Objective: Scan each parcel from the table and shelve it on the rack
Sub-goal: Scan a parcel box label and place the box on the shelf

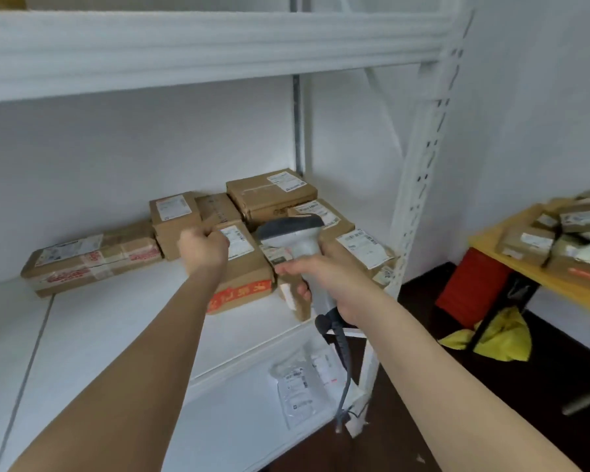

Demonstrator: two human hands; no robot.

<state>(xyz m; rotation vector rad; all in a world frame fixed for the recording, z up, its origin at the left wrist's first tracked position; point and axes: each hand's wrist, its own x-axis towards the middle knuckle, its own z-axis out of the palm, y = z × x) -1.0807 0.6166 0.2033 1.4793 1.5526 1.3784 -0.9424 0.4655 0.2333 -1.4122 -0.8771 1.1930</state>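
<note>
Bare forearms; left hand (202,246); right hand (324,274); sleeveless

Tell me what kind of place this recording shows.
Probably a parcel sorting or storage room: labelled cardboard parcels on a white metal rack, a handheld barcode scanner in the right hand, more parcels on a yellow table.

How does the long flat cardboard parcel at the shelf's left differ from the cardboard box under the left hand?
The long flat cardboard parcel is low, wide and untouched, with red-printed tape in several patches. The cardboard box is taller and more compact, gripped at its top edge by the left hand, with one orange-red strip low on its front. Both are brown, white-labelled, on the same shelf.
</note>
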